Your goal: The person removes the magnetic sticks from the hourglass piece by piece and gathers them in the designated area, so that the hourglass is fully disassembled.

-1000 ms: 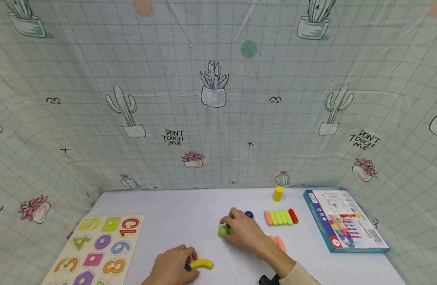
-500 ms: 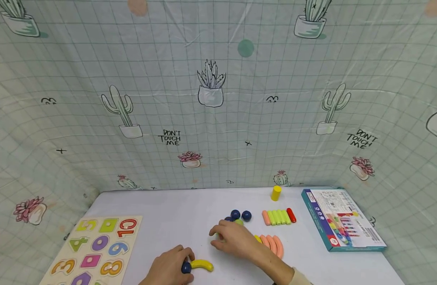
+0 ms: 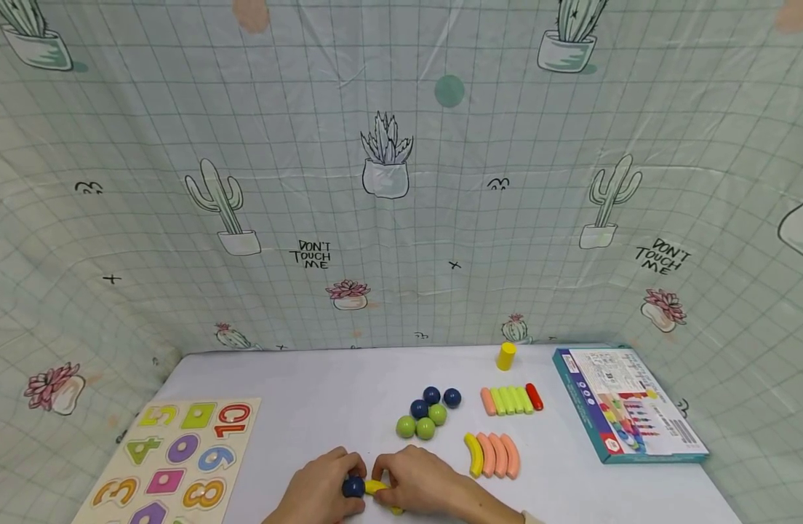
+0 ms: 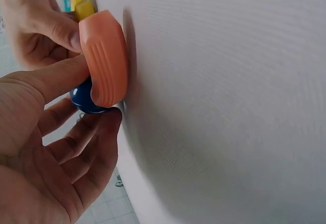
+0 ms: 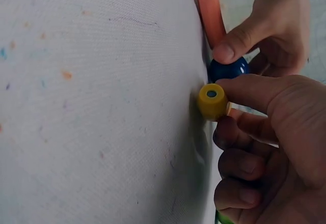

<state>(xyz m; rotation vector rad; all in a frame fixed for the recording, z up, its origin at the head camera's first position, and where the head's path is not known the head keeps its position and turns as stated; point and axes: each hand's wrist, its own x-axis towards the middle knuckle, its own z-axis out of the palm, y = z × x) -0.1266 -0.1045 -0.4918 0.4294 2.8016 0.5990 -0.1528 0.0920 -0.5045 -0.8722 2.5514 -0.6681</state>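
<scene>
My left hand (image 3: 313, 491) grips a shiny dark blue ball (image 3: 353, 487) low over the white table. An orange curved stick (image 4: 104, 61) sits against that ball, beside the left thumb; in the head view the hand mostly hides it. Close by on the right, my right hand (image 3: 414, 479) pinches a yellow curved stick (image 3: 374, 486) between thumb and fingers. One end of the yellow stick meets the blue ball. Its other end, in the right wrist view, shows a small round grey inset (image 5: 211, 94).
Blue and green balls (image 3: 425, 428) cluster beyond the hands. To their right lie curved sticks (image 3: 500, 456) and a row of short straight sticks (image 3: 513, 400). A yellow cylinder (image 3: 506, 356) stands behind, a box (image 3: 633, 407) at right, a number board (image 3: 179, 458) at left.
My right hand has left the green balls and come down and left to the yellow stick, which it now pinches. The green balls sit uncovered beside the blue ones. My left hand stays nearly in place.
</scene>
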